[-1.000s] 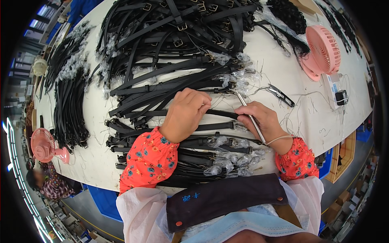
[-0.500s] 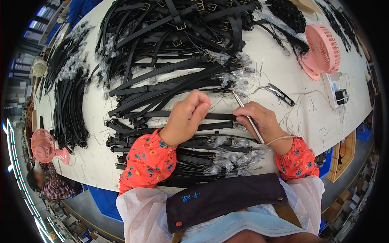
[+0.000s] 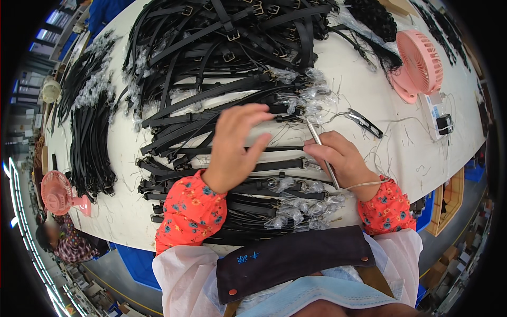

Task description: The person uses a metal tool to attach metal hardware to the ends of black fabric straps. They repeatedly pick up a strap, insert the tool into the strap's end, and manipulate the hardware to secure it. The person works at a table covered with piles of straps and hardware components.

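In the head view, the left hand (image 3: pixel 233 148) is over the middle of a row of black straps (image 3: pixel 288 166), its fingers spread a little and the thumb parted from them in a moderately wide gap; it is slightly blurred, and whether it touches the straps beneath cannot be told. The right hand (image 3: pixel 342 158) has its fingers closed around a slim, pen-shaped metal tool (image 3: pixel 316 135), which slants up and to the left, its upper end near the buckle ends of the straps. A pale cord (image 3: pixel 365 183) runs by the right wrist. One black strap (image 3: pixel 288 148) stretches between the two hands, its right end at the right fingertips; a firm grip on it cannot be made out.

The straps lie crosswise on a white surface (image 3: pixel 417 153), with clear plastic wrapping (image 3: pixel 306 211) around many right-hand ends. Beyond them rises a tangled heap of buckled belts (image 3: pixel 227 34). Dark-handled snips (image 3: pixel 365 123) lie right of the row, and a pink fan (image 3: pixel 420 61) stands farther right. Another strap bundle (image 3: pixel 91 142) lies far left, near a second pink fan (image 3: pixel 57 192).
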